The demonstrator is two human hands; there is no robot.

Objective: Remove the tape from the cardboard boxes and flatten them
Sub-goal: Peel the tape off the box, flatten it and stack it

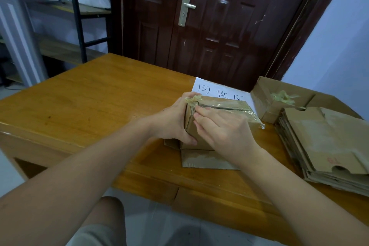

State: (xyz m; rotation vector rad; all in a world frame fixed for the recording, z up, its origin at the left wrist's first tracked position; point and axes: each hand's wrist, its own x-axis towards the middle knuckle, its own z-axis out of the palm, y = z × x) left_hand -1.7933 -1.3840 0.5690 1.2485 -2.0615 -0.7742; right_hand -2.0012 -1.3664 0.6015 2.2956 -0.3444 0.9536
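A small brown cardboard box [229,111] stands on the wooden table [89,102], its bottom flaps spread under it. Clear tape [225,106] runs along its top seam, and a crumpled loose end [194,98] sticks up at the near-left corner. My left hand [173,121] grips the box's left end, fingers over the top corner and thumb low on the near face. My right hand [223,129] lies on the near side, its fingertips picking at the tape at the top edge.
A stack of flattened boxes [327,146] lies at the right. Behind it an open box [267,98] holds a wad of removed tape [284,96]. A white sheet with handwriting [217,91] lies behind the box. A dark door [219,18] stands beyond the table.
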